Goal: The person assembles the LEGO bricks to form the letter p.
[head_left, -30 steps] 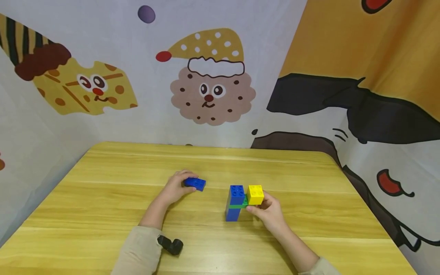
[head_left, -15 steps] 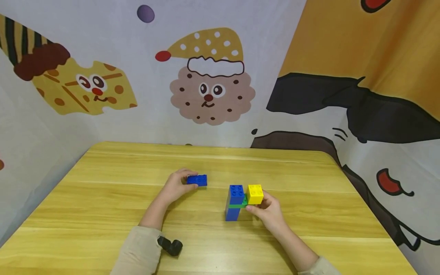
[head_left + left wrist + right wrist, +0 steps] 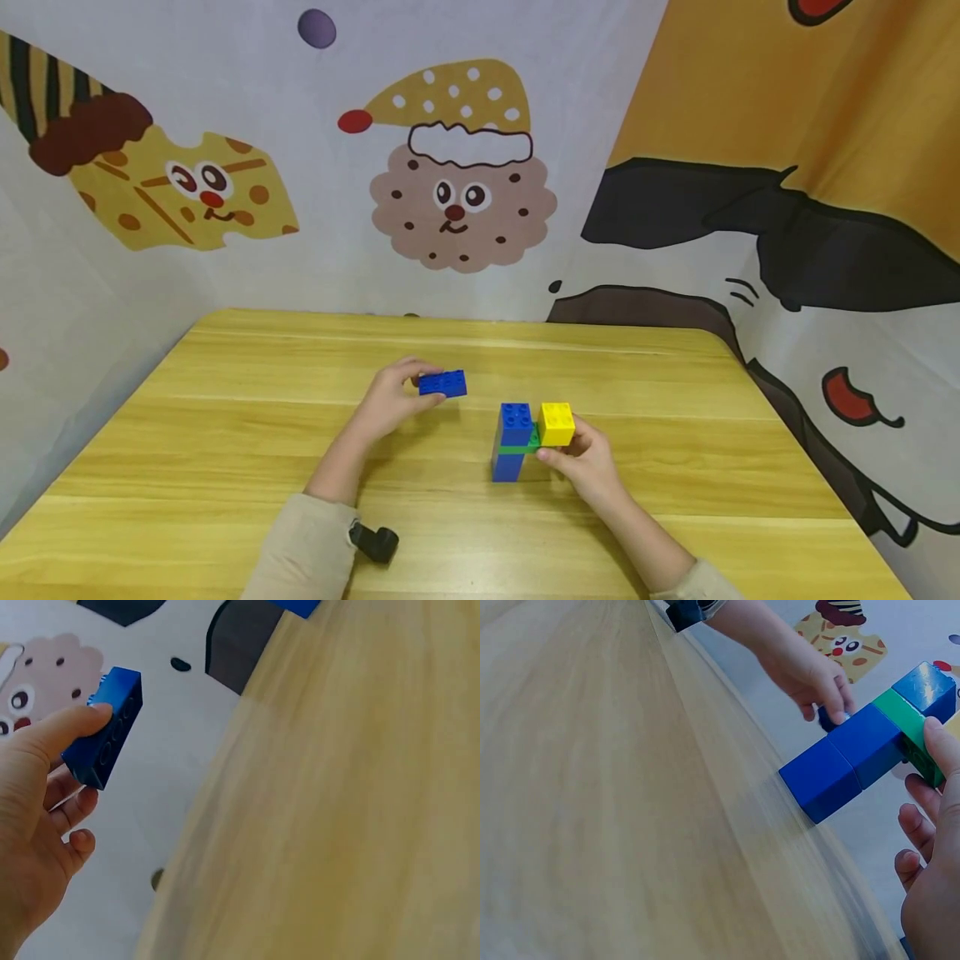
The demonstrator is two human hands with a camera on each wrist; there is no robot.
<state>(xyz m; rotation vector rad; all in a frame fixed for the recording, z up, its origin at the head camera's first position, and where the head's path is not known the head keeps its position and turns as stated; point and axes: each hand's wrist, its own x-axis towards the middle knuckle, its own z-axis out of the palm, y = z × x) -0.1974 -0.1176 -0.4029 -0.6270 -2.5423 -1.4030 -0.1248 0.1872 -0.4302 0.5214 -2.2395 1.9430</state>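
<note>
My left hand (image 3: 392, 398) pinches a long blue toy brick (image 3: 448, 384) between thumb and fingers, studs up, raised over the table left of the stack. The left wrist view shows the thumb on this blue brick's (image 3: 120, 690) side and its hollow underside. At the right, my right hand (image 3: 588, 465) grips a stack of bricks by its right side. The stack has blue bricks (image 3: 840, 757) below, a green brick (image 3: 517, 450) across them, then a blue brick (image 3: 516, 423) and a yellow brick (image 3: 557, 425) side by side on top. My right thumb presses near the green brick (image 3: 904, 716).
The wooden table (image 3: 300, 350) reaches back to a cloth wall printed with cartoon figures (image 3: 465, 208). A black device (image 3: 377, 543) sticks out from the left sleeve (image 3: 303, 542).
My left hand has moved right and away from me with the blue brick, turning it so the studs face up. My right hand and the stack have stayed in place.
</note>
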